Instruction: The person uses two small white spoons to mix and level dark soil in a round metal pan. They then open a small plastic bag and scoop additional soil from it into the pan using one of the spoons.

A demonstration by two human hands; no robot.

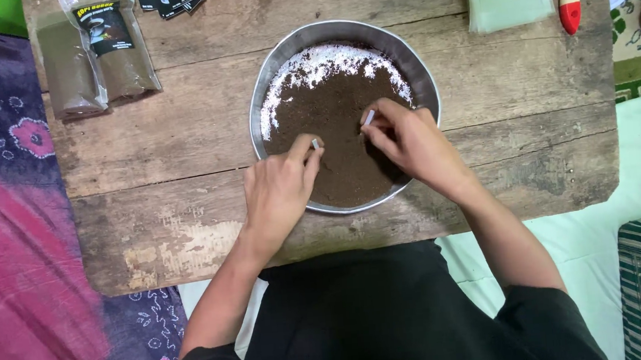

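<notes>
1. Brown powder [339, 125] with a white rim fills the round metal pan [419, 73] on the worn wooden table [179, 122].
2. Left hand [277, 191] pinches a small pale piece (too small to identify) over the powder.
3. Right hand [413, 142] pinches a short white stick [369, 117], tilted up-right.

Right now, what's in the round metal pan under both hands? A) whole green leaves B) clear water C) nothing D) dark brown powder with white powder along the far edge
D: the metal pan holds dark brown powder with a crescent of white powder at its far side, and the left hand and right hand work in it.
</notes>
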